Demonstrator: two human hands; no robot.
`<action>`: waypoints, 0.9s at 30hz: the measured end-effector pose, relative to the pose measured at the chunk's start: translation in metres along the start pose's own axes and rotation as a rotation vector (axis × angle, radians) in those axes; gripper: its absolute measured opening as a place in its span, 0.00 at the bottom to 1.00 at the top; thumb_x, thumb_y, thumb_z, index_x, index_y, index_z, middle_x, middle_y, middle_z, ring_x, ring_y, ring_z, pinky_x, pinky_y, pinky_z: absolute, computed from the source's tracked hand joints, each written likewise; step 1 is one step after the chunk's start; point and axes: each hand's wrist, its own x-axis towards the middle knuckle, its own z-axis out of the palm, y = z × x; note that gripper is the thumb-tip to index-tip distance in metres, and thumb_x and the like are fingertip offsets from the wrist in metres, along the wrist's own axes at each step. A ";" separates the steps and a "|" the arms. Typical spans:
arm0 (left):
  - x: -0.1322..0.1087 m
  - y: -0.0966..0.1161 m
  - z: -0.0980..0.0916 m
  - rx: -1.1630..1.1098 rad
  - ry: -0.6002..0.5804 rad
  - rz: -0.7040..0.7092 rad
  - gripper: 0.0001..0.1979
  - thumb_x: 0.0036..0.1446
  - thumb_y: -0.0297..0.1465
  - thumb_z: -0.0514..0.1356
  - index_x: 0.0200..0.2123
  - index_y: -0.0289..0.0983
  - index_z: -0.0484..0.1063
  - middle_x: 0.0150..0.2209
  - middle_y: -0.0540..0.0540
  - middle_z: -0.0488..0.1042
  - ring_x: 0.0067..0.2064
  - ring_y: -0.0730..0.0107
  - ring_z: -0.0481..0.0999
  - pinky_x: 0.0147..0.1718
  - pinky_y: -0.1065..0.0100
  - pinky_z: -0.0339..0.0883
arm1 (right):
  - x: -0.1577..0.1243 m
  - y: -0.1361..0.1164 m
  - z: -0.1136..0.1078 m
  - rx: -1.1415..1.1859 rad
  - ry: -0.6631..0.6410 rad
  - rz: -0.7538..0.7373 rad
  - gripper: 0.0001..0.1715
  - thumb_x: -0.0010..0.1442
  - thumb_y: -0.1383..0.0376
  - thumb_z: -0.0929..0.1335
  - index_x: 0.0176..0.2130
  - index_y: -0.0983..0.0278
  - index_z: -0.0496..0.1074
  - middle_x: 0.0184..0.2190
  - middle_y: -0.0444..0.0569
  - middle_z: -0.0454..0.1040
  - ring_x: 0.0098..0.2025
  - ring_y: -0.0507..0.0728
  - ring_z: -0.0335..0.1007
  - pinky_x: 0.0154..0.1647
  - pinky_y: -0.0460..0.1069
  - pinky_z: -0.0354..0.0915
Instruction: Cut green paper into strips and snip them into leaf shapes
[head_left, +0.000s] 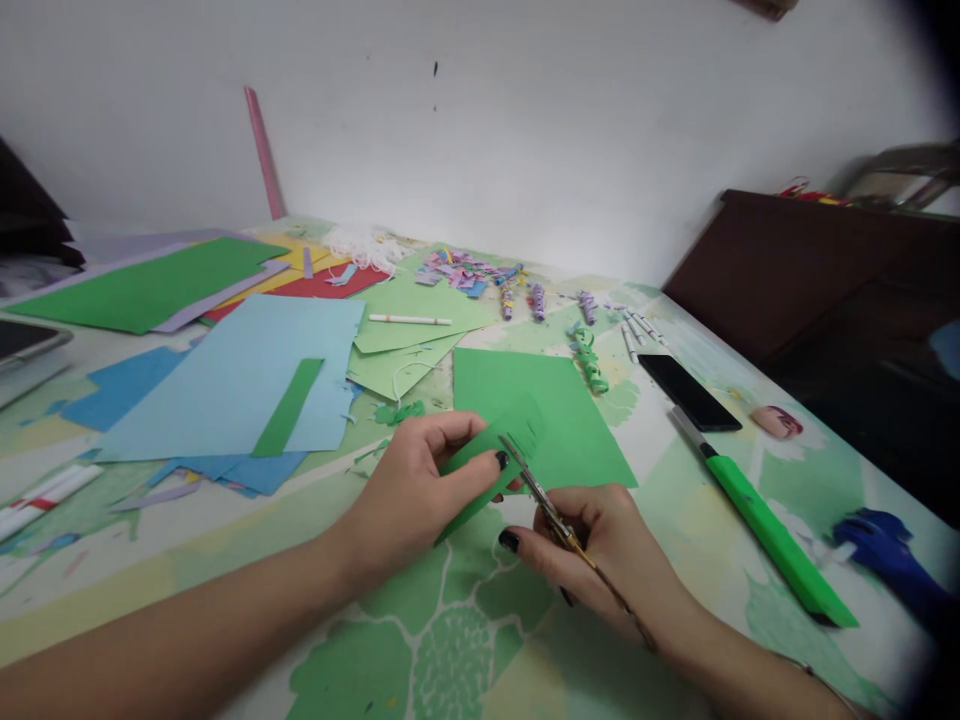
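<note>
My left hand (439, 480) pinches a green paper strip (469, 500) between thumb and fingers, over the middle of the table. My right hand (600, 555) grips metal scissors (556, 522), whose blades point up and left and meet the strip's upper end beside my left thumb. Thin slits seem to show at that end, though it is blurred. Behind both hands a larger green sheet (562, 410) lies flat. Another green strip (289, 408) rests on a light blue sheet (240, 375) to the left.
Curled green paper (589, 358), a black phone (690, 392), a green cutter (776, 540) and a dark blue object (892, 560) lie on the right. Coloured sheets (157, 285) cover the back left. Paper scraps (465, 270) and white string (364, 248) lie near the wall.
</note>
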 end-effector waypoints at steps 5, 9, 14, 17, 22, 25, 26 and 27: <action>0.000 -0.001 0.000 -0.007 -0.018 0.010 0.06 0.53 0.28 0.57 0.29 0.34 0.73 0.27 0.47 0.75 0.29 0.69 0.73 0.29 0.71 0.66 | -0.002 0.001 -0.001 0.122 -0.070 -0.007 0.19 0.53 0.57 0.66 0.19 0.65 0.59 0.14 0.39 0.54 0.18 0.46 0.47 0.17 0.43 0.44; 0.001 -0.002 -0.001 -0.016 -0.026 -0.009 0.06 0.54 0.28 0.56 0.29 0.34 0.73 0.28 0.47 0.75 0.30 0.70 0.72 0.29 0.71 0.66 | -0.004 0.000 -0.002 0.202 -0.106 0.008 0.17 0.53 0.59 0.67 0.21 0.65 0.59 0.16 0.38 0.54 0.19 0.46 0.47 0.18 0.43 0.44; 0.001 -0.003 -0.001 0.002 -0.022 -0.001 0.06 0.54 0.27 0.56 0.29 0.34 0.72 0.28 0.47 0.75 0.29 0.70 0.72 0.29 0.70 0.65 | -0.004 -0.002 -0.002 0.225 -0.113 0.003 0.17 0.53 0.60 0.67 0.21 0.65 0.58 0.16 0.38 0.53 0.19 0.46 0.46 0.18 0.43 0.44; 0.001 -0.003 -0.002 0.012 -0.028 0.011 0.06 0.54 0.27 0.55 0.29 0.34 0.72 0.27 0.48 0.74 0.29 0.70 0.72 0.29 0.71 0.65 | -0.004 -0.002 -0.002 0.210 -0.110 0.001 0.17 0.53 0.60 0.67 0.21 0.65 0.58 0.16 0.38 0.53 0.19 0.46 0.46 0.18 0.43 0.44; 0.002 -0.003 -0.001 0.039 -0.008 0.014 0.06 0.53 0.27 0.55 0.27 0.34 0.72 0.26 0.48 0.74 0.29 0.70 0.72 0.28 0.71 0.64 | -0.005 -0.001 -0.002 0.192 -0.106 -0.008 0.18 0.53 0.59 0.67 0.21 0.65 0.59 0.16 0.38 0.53 0.19 0.46 0.46 0.18 0.43 0.44; 0.002 -0.002 0.000 0.046 -0.004 0.021 0.06 0.52 0.27 0.56 0.26 0.33 0.72 0.25 0.49 0.73 0.28 0.70 0.71 0.28 0.71 0.64 | -0.005 0.000 -0.001 0.171 -0.102 -0.001 0.19 0.53 0.57 0.66 0.20 0.65 0.59 0.15 0.38 0.53 0.19 0.46 0.46 0.17 0.43 0.44; 0.002 -0.002 0.000 0.046 -0.004 0.023 0.06 0.52 0.27 0.56 0.26 0.33 0.72 0.25 0.49 0.73 0.28 0.70 0.71 0.28 0.71 0.64 | -0.004 0.001 -0.001 0.156 -0.098 0.000 0.19 0.53 0.57 0.66 0.20 0.65 0.59 0.15 0.39 0.53 0.18 0.47 0.47 0.17 0.43 0.44; 0.002 -0.002 0.000 0.045 -0.004 0.024 0.06 0.52 0.27 0.56 0.26 0.33 0.72 0.25 0.49 0.73 0.28 0.70 0.72 0.27 0.71 0.64 | -0.004 0.001 -0.001 0.137 -0.089 0.001 0.19 0.54 0.57 0.66 0.20 0.65 0.59 0.14 0.39 0.53 0.18 0.47 0.47 0.17 0.43 0.44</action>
